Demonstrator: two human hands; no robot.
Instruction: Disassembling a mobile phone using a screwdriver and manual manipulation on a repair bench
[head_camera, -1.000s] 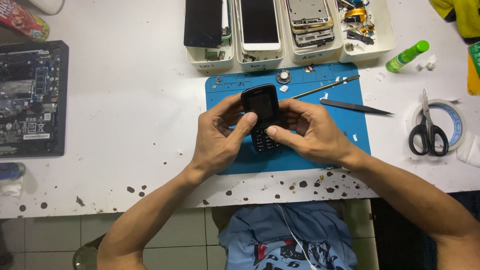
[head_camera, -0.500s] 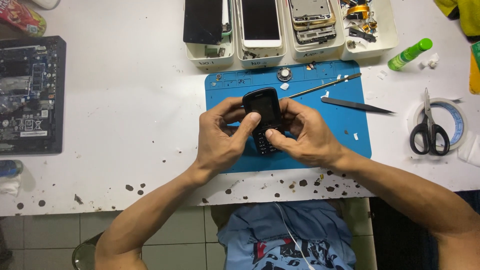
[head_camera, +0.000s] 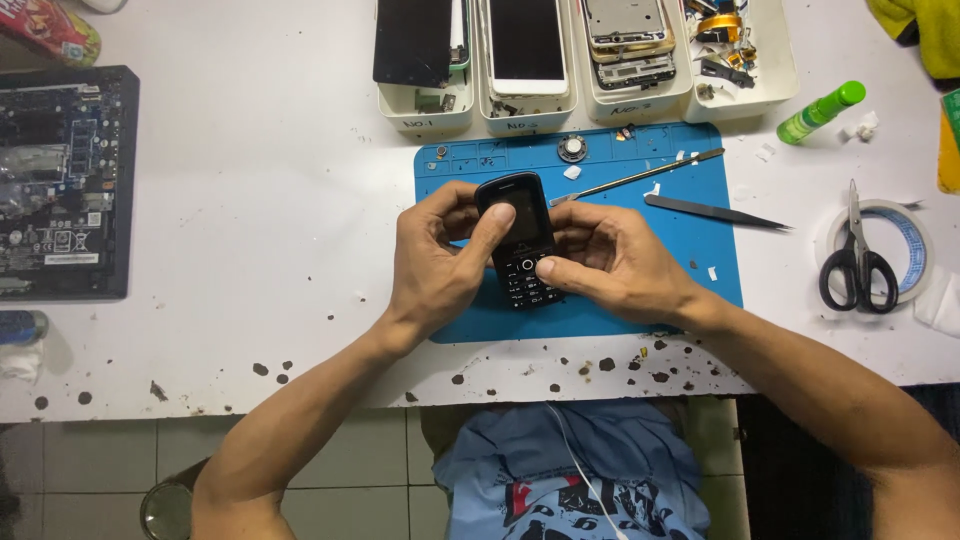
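Black keypad phone (head_camera: 522, 240) is held between both hands over blue mat (head_camera: 690, 250), nr desk's front edge. Long axis runs front-to-back. L. hand (head_camera: 435, 262) is closed on left side, thumb across screen; r. hand (head_camera: 610, 265) is closed on right side, thumb on keypad.

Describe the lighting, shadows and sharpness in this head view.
Head view: even overhead light; soft shadows fall below the hands, left hand and right hand, onto the blue mat; the phone screen shows faint glare; focus is sharp throughout, without visible blur.
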